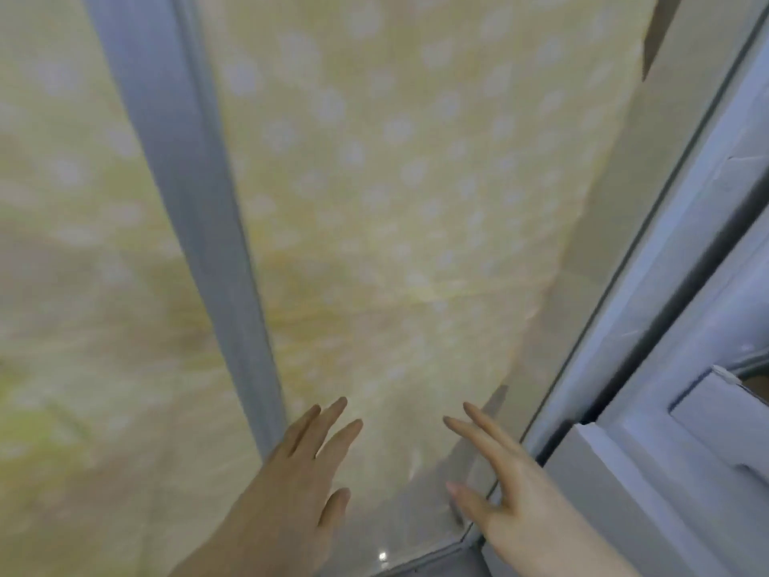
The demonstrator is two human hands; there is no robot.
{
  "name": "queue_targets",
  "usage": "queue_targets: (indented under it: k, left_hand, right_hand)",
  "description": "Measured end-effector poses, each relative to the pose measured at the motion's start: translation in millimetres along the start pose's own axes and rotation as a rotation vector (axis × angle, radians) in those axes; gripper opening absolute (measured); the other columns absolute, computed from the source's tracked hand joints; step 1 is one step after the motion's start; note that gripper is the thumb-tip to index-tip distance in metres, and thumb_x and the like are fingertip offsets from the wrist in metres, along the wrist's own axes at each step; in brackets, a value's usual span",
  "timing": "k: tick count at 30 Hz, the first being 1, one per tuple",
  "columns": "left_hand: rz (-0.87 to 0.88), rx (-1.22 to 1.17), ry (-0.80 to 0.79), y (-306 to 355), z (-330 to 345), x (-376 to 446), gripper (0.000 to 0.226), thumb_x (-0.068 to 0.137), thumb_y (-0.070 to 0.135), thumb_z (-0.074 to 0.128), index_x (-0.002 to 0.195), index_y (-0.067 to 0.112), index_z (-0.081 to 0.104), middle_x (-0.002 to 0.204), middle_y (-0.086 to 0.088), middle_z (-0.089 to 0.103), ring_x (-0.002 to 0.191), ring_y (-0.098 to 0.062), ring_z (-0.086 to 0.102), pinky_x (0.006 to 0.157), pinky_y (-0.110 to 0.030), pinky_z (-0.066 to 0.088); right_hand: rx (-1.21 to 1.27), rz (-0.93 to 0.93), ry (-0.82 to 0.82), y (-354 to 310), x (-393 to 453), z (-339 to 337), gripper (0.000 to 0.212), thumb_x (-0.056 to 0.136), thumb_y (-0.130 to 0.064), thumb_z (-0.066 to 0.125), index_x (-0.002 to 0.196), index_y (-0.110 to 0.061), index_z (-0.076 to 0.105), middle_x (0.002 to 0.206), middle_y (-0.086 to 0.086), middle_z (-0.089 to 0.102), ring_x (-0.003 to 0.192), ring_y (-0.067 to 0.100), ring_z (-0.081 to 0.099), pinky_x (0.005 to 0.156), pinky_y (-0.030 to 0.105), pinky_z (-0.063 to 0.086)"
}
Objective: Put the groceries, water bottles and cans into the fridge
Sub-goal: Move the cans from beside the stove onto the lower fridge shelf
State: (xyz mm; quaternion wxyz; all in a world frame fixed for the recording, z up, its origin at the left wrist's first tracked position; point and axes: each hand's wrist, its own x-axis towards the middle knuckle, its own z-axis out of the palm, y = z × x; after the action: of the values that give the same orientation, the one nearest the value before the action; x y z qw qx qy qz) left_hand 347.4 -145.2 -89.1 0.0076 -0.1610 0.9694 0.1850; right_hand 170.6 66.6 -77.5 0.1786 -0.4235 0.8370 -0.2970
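Reaching forward: left hand (pixel 306 485), right hand (pixel 505 489); fingers straight.

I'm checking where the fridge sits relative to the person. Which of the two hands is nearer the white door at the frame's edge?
The right hand: it reaches out beside the white door. The left hand is further away, by the grey strip.

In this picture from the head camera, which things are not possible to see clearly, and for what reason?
- Groceries, water bottles, cans: none appear in the head view.
- Yellow dotted cloth: motion blur; I cannot tell what it covers.
- White fridge parts: cut by the right edge; which parts they are, and any shelves, stay unclear.
- Left hand and right hand: fingers straight, holding nothing; wrists leave the bottom edge. Whether they touch the cloth is unclear.
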Motion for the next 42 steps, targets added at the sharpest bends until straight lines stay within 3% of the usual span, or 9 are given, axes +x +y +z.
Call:
queue_targets:
  k: [3,7,12,15,17,19,22,28,42]
  left_hand:
    - [-0.147,0.018,-0.056,-26.3,-13.4,-40.6,0.070,0.078,0.051,0.039,0.145,0.034,0.050,0.157,0.009,0.042,0.136,-0.017,0.052,0.096,-0.027,0.054]
    - [-0.286,0.009,0.061,-64.6,7.6,-90.1,0.081,0.079,0.060,0.017,0.158,0.043,0.012,0.162,0.024,-0.017,0.154,-0.011,-0.002,0.123,-0.036,0.023]
    - [-0.596,-0.067,0.163,-76.4,4.9,-139.2,0.067,0.102,0.051,0.037,0.159,0.043,0.001,0.160,0.025,-0.029,0.153,-0.009,-0.018,0.125,-0.032,0.011]
    - [-0.773,-0.065,0.291,-67.1,16.3,-168.1,0.070,0.103,0.042,0.044,0.159,0.041,0.002,0.161,0.024,-0.027,0.153,-0.009,-0.018,0.125,-0.029,0.005]
    - [-0.898,-0.090,0.364,-54.5,24.1,-184.3,0.070,0.102,0.043,0.044,0.159,0.042,0.004,0.160,0.025,-0.026,0.153,-0.008,-0.016,0.125,-0.028,0.006]
    - [-1.002,-0.119,0.428,-41.7,32.0,-201.4,0.070,0.101,0.044,0.045,0.158,0.044,0.004,0.160,0.027,-0.025,0.154,-0.007,-0.015,0.126,-0.030,0.009]
    - [-1.160,-0.128,0.499,-17.2,41.8,-232.6,0.072,0.100,0.042,0.047,0.158,0.043,0.005,0.159,0.026,-0.025,0.152,-0.005,-0.015,0.125,-0.029,0.007]
    - [-1.460,-0.086,0.645,37.8,62.1,-310.3,0.073,0.099,0.041,0.049,0.158,0.041,0.006,0.161,0.024,-0.025,0.154,-0.008,-0.015,0.125,-0.027,0.008]
    - [-1.835,0.031,0.888,104.6,102.0,-516.4,0.074,0.099,0.043,0.052,0.159,0.041,0.009,0.159,0.026,-0.019,0.155,-0.011,-0.009,0.125,-0.028,0.010]
  right_hand:
    - [0.005,-0.141,-0.091,-22.9,22.2,31.6,0.064,0.093,-0.042,0.070,0.143,-0.058,0.034,0.150,-0.047,0.004,0.126,-0.040,0.004,0.105,-0.007,0.009]
    - [0.028,-0.277,-0.197,-53.0,44.7,65.6,0.063,0.090,-0.044,0.072,0.140,-0.060,0.038,0.152,-0.048,0.012,0.133,-0.035,0.011,0.105,-0.006,0.011]
    - [0.006,-0.414,-0.467,-90.8,84.0,95.4,0.061,0.093,-0.044,0.068,0.134,-0.068,0.029,0.150,-0.049,0.006,0.127,-0.037,0.015,0.110,0.005,0.022]
    - [0.010,-0.560,-0.629,-104.4,106.2,119.9,0.065,0.095,-0.046,0.065,0.140,-0.066,0.022,0.147,-0.051,0.004,0.127,-0.022,0.036,0.096,0.006,0.033]
    - [0.033,-0.644,-0.790,-67.1,121.5,150.9,0.084,0.086,-0.052,0.074,0.152,-0.053,0.021,0.147,-0.051,0.011,0.141,-0.024,0.008,0.107,0.013,0.031]
    - [0.111,-0.859,-0.612,-47.1,151.7,188.3,0.124,0.063,-0.068,0.082,0.162,-0.036,0.016,0.151,-0.049,0.018,0.145,-0.012,-0.027,0.117,0.031,0.033]
    - [0.032,-0.959,-0.887,-126.4,128.3,191.0,0.070,0.066,-0.075,0.051,0.129,-0.084,0.024,0.142,-0.061,0.004,0.126,-0.041,0.004,0.104,-0.005,0.015]
    - [-0.056,-1.149,-1.038,-213.7,57.6,219.2,0.053,0.093,-0.055,0.061,0.131,-0.068,0.026,0.151,-0.046,0.003,0.143,-0.018,0.018,0.111,0.007,0.015]
    - [-0.025,-1.461,-1.213,-343.5,-135.8,312.9,0.053,0.088,-0.055,0.064,0.126,-0.069,0.031,0.149,-0.049,0.005,0.143,-0.015,0.025,0.111,0.006,0.015]
